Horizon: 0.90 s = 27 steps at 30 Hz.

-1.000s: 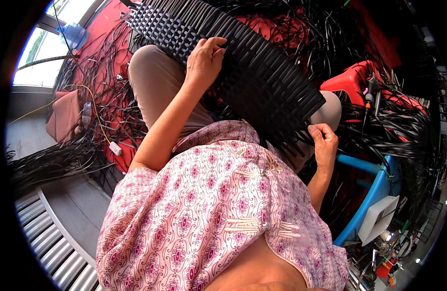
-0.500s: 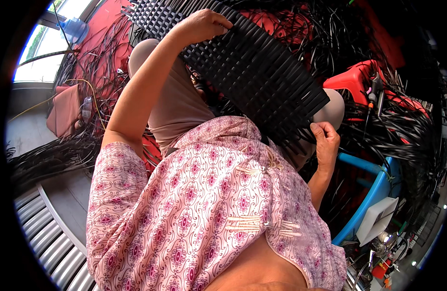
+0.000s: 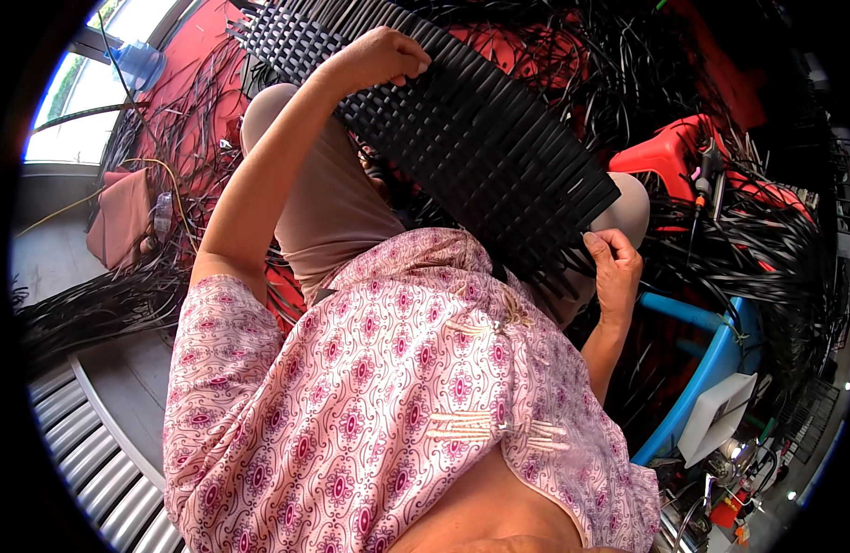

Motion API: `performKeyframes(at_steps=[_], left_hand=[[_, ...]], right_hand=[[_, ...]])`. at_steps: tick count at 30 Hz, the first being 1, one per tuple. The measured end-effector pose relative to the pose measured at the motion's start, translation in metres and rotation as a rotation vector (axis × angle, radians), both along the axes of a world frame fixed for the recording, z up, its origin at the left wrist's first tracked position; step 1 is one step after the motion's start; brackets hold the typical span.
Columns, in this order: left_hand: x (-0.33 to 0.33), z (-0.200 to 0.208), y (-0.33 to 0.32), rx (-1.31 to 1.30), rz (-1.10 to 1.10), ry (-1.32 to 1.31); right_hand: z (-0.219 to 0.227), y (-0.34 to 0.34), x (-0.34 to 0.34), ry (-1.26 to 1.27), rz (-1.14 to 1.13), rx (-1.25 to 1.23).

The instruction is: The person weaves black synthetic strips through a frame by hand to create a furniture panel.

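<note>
A long black panel woven from flat strips point(image 3: 480, 138) lies slantwise across my knees, its near right end trailing loose strip ends. My left hand point(image 3: 381, 61) rests over the panel's upper part, fingers curled and thumb pressed to them; what they pinch is too small to make out. At the lower right corner of the panel is my right hand point(image 3: 616, 269), thumb and forefinger pinched together at its edge beside the loose ends. Whether a strip end sits between those fingertips is hard to see.
Black strips point(image 3: 627, 64) are heaped around me over red floor covering point(image 3: 199, 60). To the right stand a red stool point(image 3: 660, 155) with a hand tool point(image 3: 706, 175) on it, and a blue frame point(image 3: 701, 387). A slatted metal seat point(image 3: 93, 452) is at lower left.
My left fingertips have shifted slightly down and left over the panel. The right hand and the panel have barely moved, drifting a little left with the view.
</note>
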<state>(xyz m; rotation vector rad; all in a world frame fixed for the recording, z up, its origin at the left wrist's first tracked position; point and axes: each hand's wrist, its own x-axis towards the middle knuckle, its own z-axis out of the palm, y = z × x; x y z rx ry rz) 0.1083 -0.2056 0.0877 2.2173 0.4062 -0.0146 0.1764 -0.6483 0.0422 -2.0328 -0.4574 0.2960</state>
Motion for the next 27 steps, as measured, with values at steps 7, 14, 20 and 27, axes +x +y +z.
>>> performKeyframes(at_steps=[7, 14, 20, 27], left_hand=[[-0.005, -0.018, 0.007, -0.298, 0.09, -0.056], [-0.002, -0.013, -0.011, -0.328, 0.311, -0.189], [0.002, -0.013, 0.015, -0.316, 0.275, -0.347], [-0.006, -0.015, 0.011, 0.063, 0.073, -0.439]], right_hand=[[0.008, 0.007, -0.001, -0.042, 0.007, -0.036], [0.018, 0.019, -0.004, -0.184, -0.02, -0.139], [0.019, 0.015, -0.007, -0.106, 0.006, -0.147], [0.011, 0.01, -0.003, 0.033, -0.008, -0.055]])
